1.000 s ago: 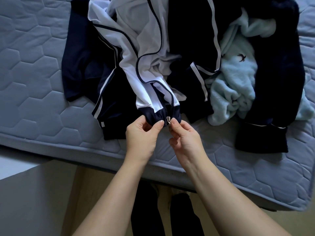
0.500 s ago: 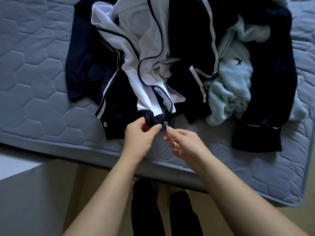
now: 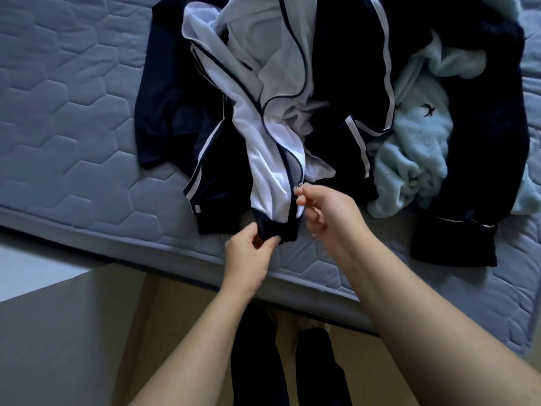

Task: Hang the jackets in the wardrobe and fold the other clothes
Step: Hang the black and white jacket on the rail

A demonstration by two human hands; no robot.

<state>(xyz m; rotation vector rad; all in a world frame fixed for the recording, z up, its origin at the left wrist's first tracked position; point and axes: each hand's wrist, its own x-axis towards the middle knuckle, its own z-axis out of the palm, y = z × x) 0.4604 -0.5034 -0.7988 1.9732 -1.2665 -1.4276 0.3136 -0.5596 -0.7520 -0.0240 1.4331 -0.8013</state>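
grey-blue quilted mattress (image 3: 73, 112) with a stitched hexagon pattern and a piped edge running slantwise across the view, pale beige floor (image 3: 175, 312) below it, flat grey panel (image 3: 58, 347) at lower left, lighter white strip (image 3: 29, 265) just above that panel

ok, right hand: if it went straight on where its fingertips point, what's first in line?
The right hand pinches the zipper pull and points up-left. First in line: the white front panel of the jacket, just past the zipper. Depth is unclear, so it may skim over the fabric.
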